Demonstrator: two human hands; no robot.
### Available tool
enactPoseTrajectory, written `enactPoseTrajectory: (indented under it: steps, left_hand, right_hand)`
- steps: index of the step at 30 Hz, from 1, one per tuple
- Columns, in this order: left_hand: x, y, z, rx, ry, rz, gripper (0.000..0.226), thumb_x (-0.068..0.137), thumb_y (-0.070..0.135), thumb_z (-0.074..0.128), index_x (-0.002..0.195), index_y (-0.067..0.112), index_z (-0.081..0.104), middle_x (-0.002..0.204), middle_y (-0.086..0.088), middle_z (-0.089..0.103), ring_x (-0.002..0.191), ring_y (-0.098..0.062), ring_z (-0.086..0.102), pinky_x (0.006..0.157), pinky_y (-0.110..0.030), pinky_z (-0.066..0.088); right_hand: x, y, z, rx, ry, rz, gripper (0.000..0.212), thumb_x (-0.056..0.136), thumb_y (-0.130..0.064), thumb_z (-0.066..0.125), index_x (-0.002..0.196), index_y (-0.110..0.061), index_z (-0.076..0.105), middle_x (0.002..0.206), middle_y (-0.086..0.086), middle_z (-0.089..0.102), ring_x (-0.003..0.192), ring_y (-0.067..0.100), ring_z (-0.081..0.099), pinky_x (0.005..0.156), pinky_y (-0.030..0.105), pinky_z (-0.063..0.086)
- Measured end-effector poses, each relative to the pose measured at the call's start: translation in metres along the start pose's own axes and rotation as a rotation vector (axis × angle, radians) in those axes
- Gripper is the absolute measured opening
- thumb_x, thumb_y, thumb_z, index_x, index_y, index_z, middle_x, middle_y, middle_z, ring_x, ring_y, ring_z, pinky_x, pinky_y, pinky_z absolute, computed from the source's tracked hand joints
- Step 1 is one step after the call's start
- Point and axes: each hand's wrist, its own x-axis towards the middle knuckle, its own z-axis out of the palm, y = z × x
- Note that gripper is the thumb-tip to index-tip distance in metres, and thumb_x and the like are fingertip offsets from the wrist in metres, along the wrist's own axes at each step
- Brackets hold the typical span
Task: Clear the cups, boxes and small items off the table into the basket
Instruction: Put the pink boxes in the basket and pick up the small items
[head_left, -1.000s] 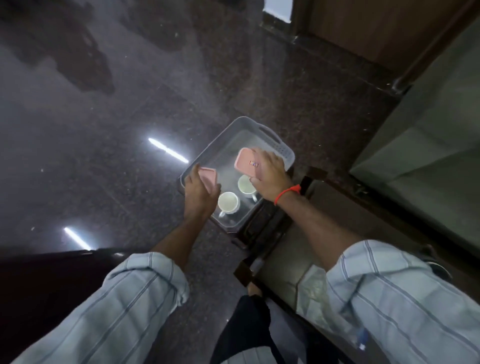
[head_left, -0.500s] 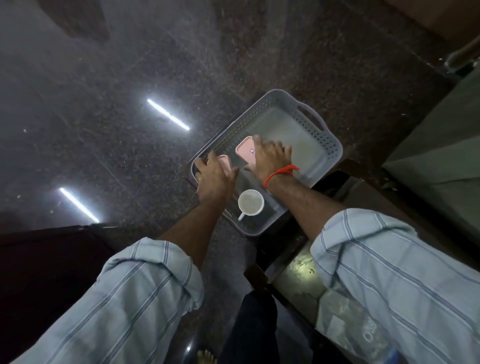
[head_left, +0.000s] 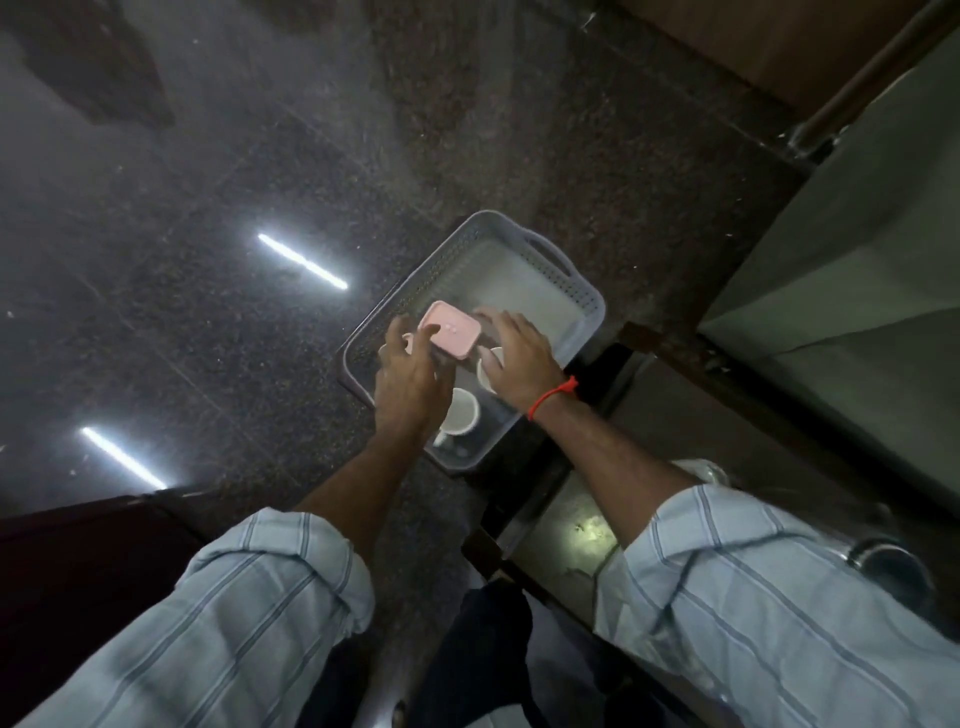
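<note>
A grey perforated basket (head_left: 574, 283) stands on the dark floor beside the table's corner. A pink box (head_left: 451, 330) with a rounded lid lies in it between my two hands. My left hand (head_left: 410, 376) is curled at the box's left edge, and a sliver of a second pink box (head_left: 410, 341) shows between its fingers. Just right of the pink box, my right hand (head_left: 519, 358), with a red wrist thread, hovers with fingers spread and holds nothing. One white cup (head_left: 461, 413) sits at the basket's near end. Another white cup (head_left: 488, 366) is half hidden under my right hand.
A glass-topped table with a dark wooden frame (head_left: 519, 514) runs along the lower right, with a steel cup (head_left: 893, 566) on it. A grey-green sofa (head_left: 857, 270) fills the right side. Polished granite floor (head_left: 234, 182) lies left of and beyond the basket.
Both hands lowered the pink boxes into the basket. My right hand let go of its box and opened. The view shifted, and the second cup shows again.
</note>
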Motion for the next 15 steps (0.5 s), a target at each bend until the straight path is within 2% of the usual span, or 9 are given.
enactPoseTrajectory:
  steps: [3,7,13,15]
  left_hand:
    - [-0.016,0.033,0.002,0.049,-0.010,0.103,0.047,0.097,0.035,0.062,0.140,0.019,0.053,0.161,-0.012,0.028,0.135,-0.042,0.046,0.097,-0.058,0.053]
    - [-0.041,0.093,0.011,0.042,-0.021,0.255,0.051,0.098,0.040,0.063,0.143,0.024,0.048,0.161,-0.008,0.028,0.135,-0.035,0.048,0.099,-0.056,0.052]
    - [-0.101,0.195,0.040,-0.016,-0.025,0.517,0.044,0.100,0.045,0.057,0.136,0.021,0.056,0.148,-0.005,0.049,0.130,-0.027,0.056,0.096,-0.052,0.055]
    - [-0.131,0.233,0.058,-0.036,-0.069,0.567,0.042,0.101,0.048,0.053,0.135,0.022,0.057,0.142,-0.001,0.055,0.122,-0.024,0.061,0.093,-0.051,0.055]
  right_hand:
    - [-0.036,0.010,-0.027,0.009,0.114,-0.021,0.053,0.088,-0.011,0.059,0.140,-0.015,0.053,0.139,0.009,0.056,0.132,0.029,0.050,0.110,0.046,0.038]
    - [-0.085,0.041,-0.070,-0.069,0.286,0.087,0.051,0.091,-0.017,0.058,0.141,-0.016,0.051,0.143,0.008,0.053,0.133,0.030,0.048,0.106,0.048,0.040]
    - [-0.188,0.107,-0.139,-0.127,0.532,0.222,0.056,0.089,-0.020,0.057,0.144,-0.017,0.048,0.144,0.008,0.052,0.131,0.030,0.051,0.099,0.047,0.047]
    - [-0.232,0.137,-0.162,-0.130,0.627,0.285,0.055,0.089,-0.020,0.057,0.143,-0.016,0.050,0.141,0.009,0.054,0.128,0.031,0.054,0.098,0.047,0.048]
